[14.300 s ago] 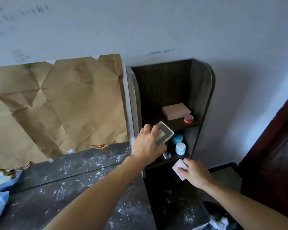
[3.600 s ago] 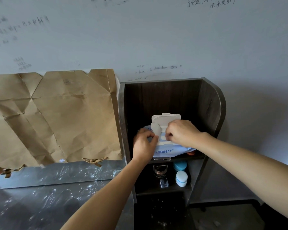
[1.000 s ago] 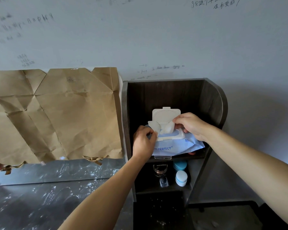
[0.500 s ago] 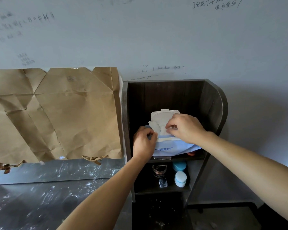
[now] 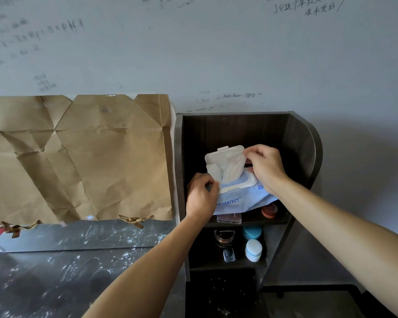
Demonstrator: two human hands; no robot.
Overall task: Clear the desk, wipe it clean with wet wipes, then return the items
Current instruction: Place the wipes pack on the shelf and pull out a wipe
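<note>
A pale blue wet wipes pack (image 5: 241, 200) rests on the upper shelf of a dark wooden shelf unit (image 5: 306, 157). Its white flip lid (image 5: 221, 154) stands up. My left hand (image 5: 201, 196) grips the pack's left end. Pinched between the fingers of my right hand (image 5: 265, 167), a white wipe (image 5: 233, 167) is partly drawn up out of the opening. The dark, dust-speckled desk (image 5: 55, 283) lies at the lower left.
Crumpled brown paper (image 5: 78, 157) covers the wall behind the desk. A red round tin (image 5: 269, 210) and a flat pinkish case (image 5: 229, 218) sit under the pack. The lower shelf holds a blue jar (image 5: 252, 232), a white jar (image 5: 253, 250) and small bottles (image 5: 229, 254).
My right hand has lifted from the pack's opening up and to the right, drawing a wipe out with it. The left hand stays on the pack's left end.
</note>
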